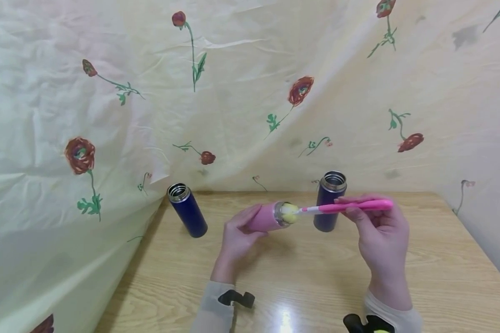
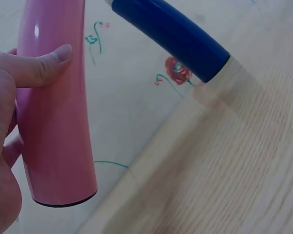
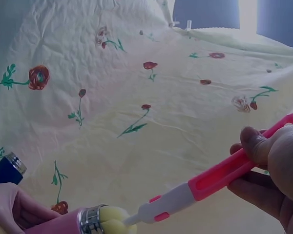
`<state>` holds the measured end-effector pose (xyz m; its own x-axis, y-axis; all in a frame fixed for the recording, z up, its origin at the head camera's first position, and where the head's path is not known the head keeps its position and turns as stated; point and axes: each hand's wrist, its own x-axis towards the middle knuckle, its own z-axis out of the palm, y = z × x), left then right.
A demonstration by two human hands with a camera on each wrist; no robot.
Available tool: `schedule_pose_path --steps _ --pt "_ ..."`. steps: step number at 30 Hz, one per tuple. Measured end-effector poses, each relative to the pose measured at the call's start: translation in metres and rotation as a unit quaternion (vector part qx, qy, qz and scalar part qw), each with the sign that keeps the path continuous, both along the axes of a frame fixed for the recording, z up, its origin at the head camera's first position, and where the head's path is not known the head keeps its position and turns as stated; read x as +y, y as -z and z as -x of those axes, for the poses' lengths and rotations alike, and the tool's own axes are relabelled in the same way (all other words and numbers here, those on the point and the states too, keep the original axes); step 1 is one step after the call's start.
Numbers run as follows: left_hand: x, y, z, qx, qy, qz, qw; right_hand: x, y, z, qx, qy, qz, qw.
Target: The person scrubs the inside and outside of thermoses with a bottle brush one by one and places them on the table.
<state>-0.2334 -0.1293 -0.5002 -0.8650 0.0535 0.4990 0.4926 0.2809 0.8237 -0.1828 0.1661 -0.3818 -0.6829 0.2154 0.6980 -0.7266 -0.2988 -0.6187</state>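
A pink bottle [image 1: 263,218] with a metal neck lies tipped sideways in my left hand [image 1: 238,236], its mouth facing right. In the left wrist view the thumb and fingers wrap round the bottle's body [image 2: 58,131]. My right hand [image 1: 383,236] grips the pink handle of a bottle brush [image 1: 354,206] between thumb and fingers. The brush's yellow sponge head [image 3: 115,218] sits at the bottle's mouth, partly outside it. How far the sponge reaches inside is hidden.
A dark blue bottle [image 1: 188,210] without a lid stands at the left of the wooden table [image 1: 308,277]. Another open blue bottle [image 1: 327,217] stands behind the brush handle. A flowered cloth [image 1: 241,101] hangs along the table's back and left side.
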Motion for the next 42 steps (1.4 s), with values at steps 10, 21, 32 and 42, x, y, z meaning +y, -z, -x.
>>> schedule_pose_path --steps 10,21,32,42 --pt "-0.004 0.0 0.001 -0.007 0.033 -0.003 0.9994 0.006 0.003 0.005 0.051 -0.064 -0.026 0.996" --pt "-0.008 0.0 0.0 -0.024 0.076 -0.015 0.9967 0.008 0.006 0.006 0.064 -0.08 -0.054 0.993" --pt "-0.011 -0.001 -0.001 -0.049 0.094 -0.007 0.9943 0.004 0.005 0.006 0.046 -0.085 -0.077 0.992" --pt "-0.014 -0.002 -0.003 -0.065 0.103 0.0 0.9926 0.0 0.008 0.005 0.041 -0.08 -0.09 0.992"
